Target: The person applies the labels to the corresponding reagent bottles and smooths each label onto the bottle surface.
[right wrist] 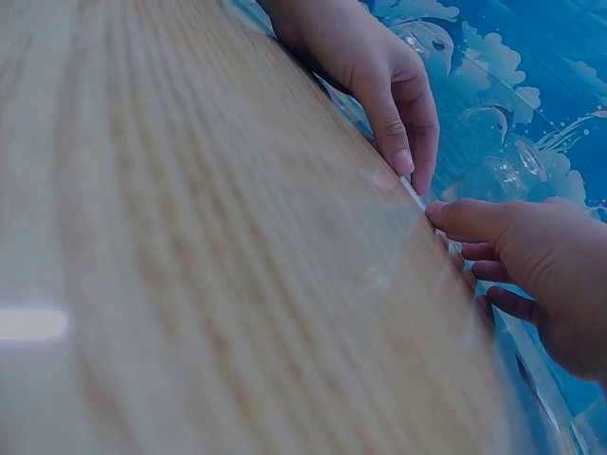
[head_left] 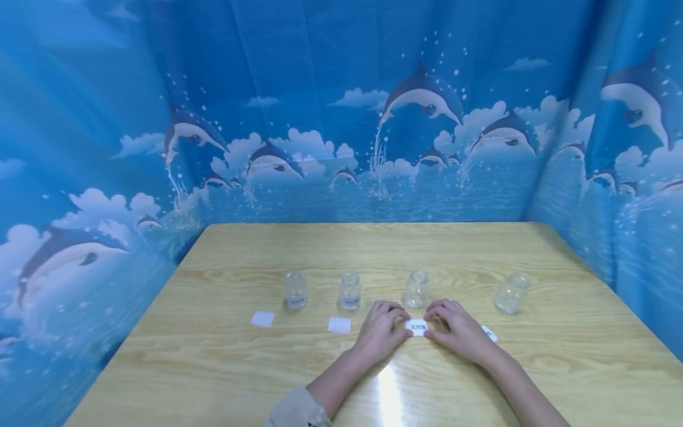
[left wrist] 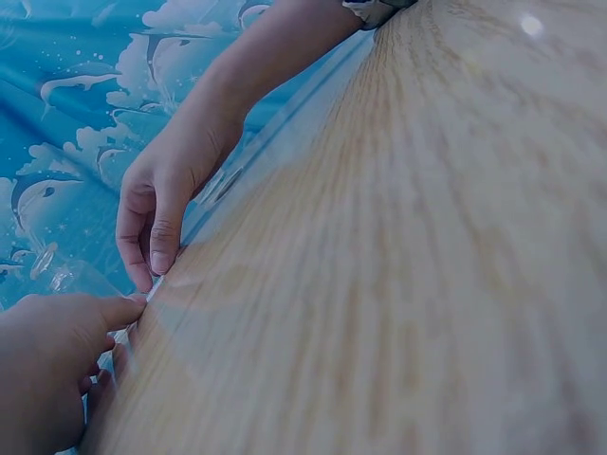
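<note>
The lettered label (head_left: 417,327) sits lower right of centre in the head view; your left hand (head_left: 380,331) pinches its left end, your right hand (head_left: 455,330) its right end, probably to keep it flat and readable.

The card (head_left: 417,324) right of centre is white with dark writing; the table (head_left: 213,367) has yellowish wood grain; the far curtain (head_left: 299,65) is blue, printed with dolphins and white clouds.

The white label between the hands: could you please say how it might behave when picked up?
The white label is probably light, being small and showing a thin edge in the right wrist view. It may bend easily, as it looks like paper. It seems unlikely to roll, since it appears flat.
</note>
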### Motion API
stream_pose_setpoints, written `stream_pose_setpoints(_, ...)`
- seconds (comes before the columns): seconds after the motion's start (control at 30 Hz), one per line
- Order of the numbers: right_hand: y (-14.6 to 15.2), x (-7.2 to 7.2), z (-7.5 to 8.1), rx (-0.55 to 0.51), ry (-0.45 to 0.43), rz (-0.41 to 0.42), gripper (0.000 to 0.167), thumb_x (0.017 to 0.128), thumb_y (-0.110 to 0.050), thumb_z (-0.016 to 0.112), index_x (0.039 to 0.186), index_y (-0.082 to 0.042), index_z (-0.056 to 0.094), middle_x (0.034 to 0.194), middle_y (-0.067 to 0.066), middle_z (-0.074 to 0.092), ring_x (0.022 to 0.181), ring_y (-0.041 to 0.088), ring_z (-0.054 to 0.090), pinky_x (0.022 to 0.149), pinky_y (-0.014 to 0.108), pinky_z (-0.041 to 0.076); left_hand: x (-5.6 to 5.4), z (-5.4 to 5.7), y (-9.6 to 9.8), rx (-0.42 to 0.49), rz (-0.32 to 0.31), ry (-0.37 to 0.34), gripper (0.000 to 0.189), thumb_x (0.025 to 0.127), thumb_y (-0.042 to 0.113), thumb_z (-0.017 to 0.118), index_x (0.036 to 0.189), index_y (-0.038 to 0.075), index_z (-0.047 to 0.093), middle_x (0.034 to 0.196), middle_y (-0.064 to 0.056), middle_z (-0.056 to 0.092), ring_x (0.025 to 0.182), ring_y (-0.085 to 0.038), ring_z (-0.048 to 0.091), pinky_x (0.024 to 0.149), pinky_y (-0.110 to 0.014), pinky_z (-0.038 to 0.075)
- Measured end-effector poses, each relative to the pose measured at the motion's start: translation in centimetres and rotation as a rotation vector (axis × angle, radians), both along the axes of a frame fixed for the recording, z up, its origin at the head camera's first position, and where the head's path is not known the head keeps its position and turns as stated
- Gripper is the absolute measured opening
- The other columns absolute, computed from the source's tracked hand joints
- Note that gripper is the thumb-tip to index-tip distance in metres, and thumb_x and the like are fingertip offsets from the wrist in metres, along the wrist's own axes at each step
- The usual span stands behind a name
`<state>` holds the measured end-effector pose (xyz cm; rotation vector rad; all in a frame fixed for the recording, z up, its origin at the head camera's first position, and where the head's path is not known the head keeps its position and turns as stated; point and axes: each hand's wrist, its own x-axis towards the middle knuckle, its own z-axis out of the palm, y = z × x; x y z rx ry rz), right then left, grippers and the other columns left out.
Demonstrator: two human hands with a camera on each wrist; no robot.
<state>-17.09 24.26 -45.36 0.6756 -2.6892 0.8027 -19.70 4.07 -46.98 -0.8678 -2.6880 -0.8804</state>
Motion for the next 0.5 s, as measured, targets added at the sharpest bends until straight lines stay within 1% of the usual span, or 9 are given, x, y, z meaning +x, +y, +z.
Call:
stream_pose_setpoints(0.1,-0.07,0.02,0.04,0.003,-0.003,0.001,0.024,0.077,-0.023,0.074,0.096,-0.012,0.063,0.11,0.004,0.056,0.102,0.024,0.049,0.085,0.048,0.045,-0.05,0.02,-0.04,-0.003,-0.004,0.007,0.029,0.078,0.032,0.071,0.102,0.017,0.066,0.112,0.006,0.056,0.107,-0.011,0.044,0.094,-0.026,0.036)
stream_pose_setpoints(0.33,-0.2,-0.04,0.07,0.012,-0.017,-0.001,0.024,0.076,-0.021,0.075,0.095,-0.011,0.063,0.111,0.004,0.056,0.103,0.024,0.048,0.087,0.048,0.044,-0.1,-0.02,-0.13,-0.019,-0.016,0.029,0.031,0.078,0.032,0.071,0.104,0.016,0.066,0.112,0.005,0.056,0.107,-0.011,0.045,0.094,-0.027,0.036)
stream_pose_setpoints(0.5,-0.15,-0.09,-0.16,0.008,0.005,-0.001,0.025,0.075,-0.019,0.075,0.095,-0.01,0.063,0.11,0.005,0.056,0.102,0.024,0.048,0.086,0.049,0.044,-0.01,0.02,-0.11,-0.023,-0.021,0.031,0.031,0.079,0.032,0.071,0.106,0.017,0.065,0.114,0.004,0.056,0.107,-0.012,0.045,0.094,-0.027,0.037)
